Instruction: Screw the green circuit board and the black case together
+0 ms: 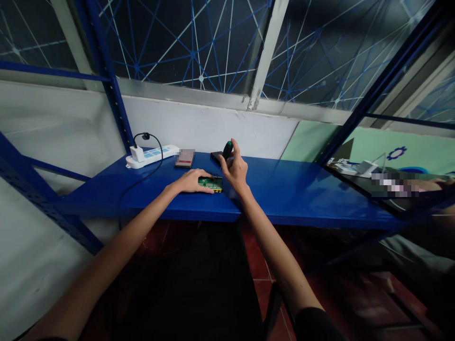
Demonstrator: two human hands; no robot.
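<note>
My left hand [190, 181] lies over the left end of a green circuit board [213, 182], thumb along the near edge and fingers along the far edge, gripping it on the blue table. The board has a yellow strip along its near side. Raised just beyond the board's right end, my right hand [237, 169] is closed around a screwdriver [228, 148] with a dark green and black handle. Its handle tilts up, and its thin shaft is hard to make out. Whether the tip touches the board cannot be seen.
A black flat box [215, 156] sits behind the right hand. A phone-like slab [185, 159] and a white power strip [152, 155] with a plug and black cable [145, 177] lie to the left. Blue posts frame the table [284, 189]. Another person's arm [435, 184] is at far right.
</note>
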